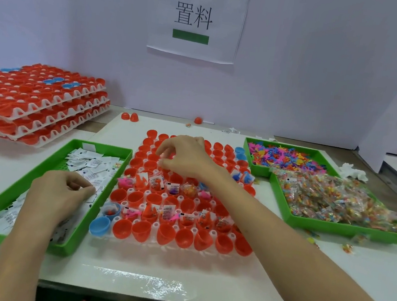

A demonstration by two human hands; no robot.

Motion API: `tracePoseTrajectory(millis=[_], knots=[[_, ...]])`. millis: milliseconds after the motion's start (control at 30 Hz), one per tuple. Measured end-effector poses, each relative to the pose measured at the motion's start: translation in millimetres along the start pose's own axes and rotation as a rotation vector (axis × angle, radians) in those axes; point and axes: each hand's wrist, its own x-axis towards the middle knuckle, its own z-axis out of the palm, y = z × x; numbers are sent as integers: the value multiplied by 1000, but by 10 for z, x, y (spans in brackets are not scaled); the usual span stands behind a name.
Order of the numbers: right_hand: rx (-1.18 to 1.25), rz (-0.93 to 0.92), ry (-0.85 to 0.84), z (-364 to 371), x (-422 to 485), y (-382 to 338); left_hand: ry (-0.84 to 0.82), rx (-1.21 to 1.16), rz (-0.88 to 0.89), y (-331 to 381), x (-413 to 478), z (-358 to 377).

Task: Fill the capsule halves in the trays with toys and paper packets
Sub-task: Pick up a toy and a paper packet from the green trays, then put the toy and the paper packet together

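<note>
A white tray [154, 225] of red capsule halves, with a few blue ones, lies in the middle of the table. Two of its rows hold toys and paper packets, among them one filled capsule half [172, 189]. My right hand [184, 158] hovers over the far rows with thumb and fingertips pinched together; whether anything is between them I cannot make out. My left hand [58, 196] rests in the green tray [108, 150] of white paper packets [92, 163] on the left, fingers pinched on a packet.
On the right, one green tray holds loose colourful toys [288, 158] and another holds bagged toys [335, 203]. A stack of capsule trays [37, 104] stands at the back left. Loose red capsule halves [129, 117] lie near the wall. A few bagged toys [347, 247] lie on the table.
</note>
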Motion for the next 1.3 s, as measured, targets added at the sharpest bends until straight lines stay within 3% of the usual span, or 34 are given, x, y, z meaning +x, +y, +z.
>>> tracePoseTrajectory(millis=[67, 133, 200, 300, 433, 500, 767, 1067, 1300], knots=[[157, 13, 25, -134, 14, 25, -5, 2, -3, -1, 5, -1], [317, 64, 154, -342, 37, 140, -14, 14, 4, -7, 7, 4], [321, 153, 300, -562, 37, 372, -17, 25, 14, -6, 6, 10], [129, 381, 369, -784, -81, 895, 19, 6, 39, 7, 11, 3], [-291, 772, 264, -838, -412, 1572, 148, -67, 107, 8, -17, 10], [-372, 843, 255, -821, -511, 1735, 198, -145, 108, -9, -21, 21], [-224, 776, 360, -845, -507, 1880, 266, -337, 146, -68, -33, -44], [-121, 733, 466, -934, -546, 1879, 181, -369, 163, -125, -1, -25], [123, 639, 605, -1068, -541, 1822, 149, -507, 99, -188, 16, -24]])
